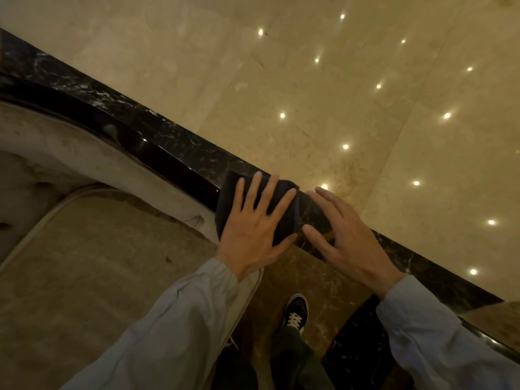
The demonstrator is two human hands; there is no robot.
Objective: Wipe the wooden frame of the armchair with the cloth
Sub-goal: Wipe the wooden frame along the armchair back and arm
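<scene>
The armchair's wooden frame (157,157) is a dark, glossy rail curving from the left edge down to the centre, above beige upholstery (84,153). A dark folded cloth (285,218) lies draped over the rail's lower end. My left hand (253,235) lies flat on the cloth with fingers spread, pressing it onto the frame. My right hand (349,237) is just to the right of the cloth, open, fingers apart, holding nothing. It is over the dark floor strip; whether it touches the frame I cannot tell.
The beige seat cushion (98,277) fills the lower left. A black veined marble strip (422,261) runs diagonally across the floor beside the chair, with shiny beige marble floor (309,80) beyond. My shoe (297,311) stands on brown marble below the hands.
</scene>
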